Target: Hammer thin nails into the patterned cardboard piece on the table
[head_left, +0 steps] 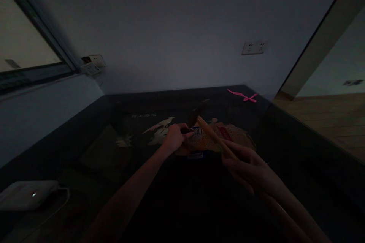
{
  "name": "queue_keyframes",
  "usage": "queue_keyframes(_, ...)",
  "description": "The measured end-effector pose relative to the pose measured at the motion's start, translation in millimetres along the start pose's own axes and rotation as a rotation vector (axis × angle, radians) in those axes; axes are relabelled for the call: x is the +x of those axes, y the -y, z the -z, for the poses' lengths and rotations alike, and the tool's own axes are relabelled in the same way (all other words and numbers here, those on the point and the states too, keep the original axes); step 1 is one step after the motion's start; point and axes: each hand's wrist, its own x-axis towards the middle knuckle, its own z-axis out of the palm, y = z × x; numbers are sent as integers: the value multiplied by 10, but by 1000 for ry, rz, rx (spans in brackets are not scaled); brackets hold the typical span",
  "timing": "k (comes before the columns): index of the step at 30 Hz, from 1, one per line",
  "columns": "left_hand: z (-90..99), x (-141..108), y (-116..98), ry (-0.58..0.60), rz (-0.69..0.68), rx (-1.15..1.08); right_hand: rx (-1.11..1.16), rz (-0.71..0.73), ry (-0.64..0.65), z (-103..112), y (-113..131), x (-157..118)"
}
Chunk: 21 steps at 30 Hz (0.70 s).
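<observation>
In the dim head view, my left hand (174, 137) is closed around a small dark object (186, 130) at the left end of a printed bag (205, 139). The bag, brown with a red patch and blue lettering, lies on the dark surface. My right hand (248, 165) grips a light wooden stick-like tool (210, 132), which slants up and left over the bag. Its upper end is near a dark flat piece (196, 115) above my left hand; whether the two are joined is hard to tell in the low light.
A pink ribbon (247, 98) lies at the back right of the dark table (171, 97). At the lower left is a white device (30, 195) with a cable. Wall sockets (254, 48) are on the wall behind, and a window stands at the left.
</observation>
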Motion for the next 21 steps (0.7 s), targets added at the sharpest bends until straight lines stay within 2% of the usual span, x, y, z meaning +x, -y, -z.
queue_keyframes(8, 207, 13, 82, 140, -147, -25, 44, -17, -63, 77, -17, -87)
queue_keyframes(13, 332, 8, 74, 150, -133, 75, -26, 8, -111, 125, 59, -161)
queue_keyframes(21, 354, 15, 65, 130, -105, 160, -156, 2, -114, 109, 130, -181)
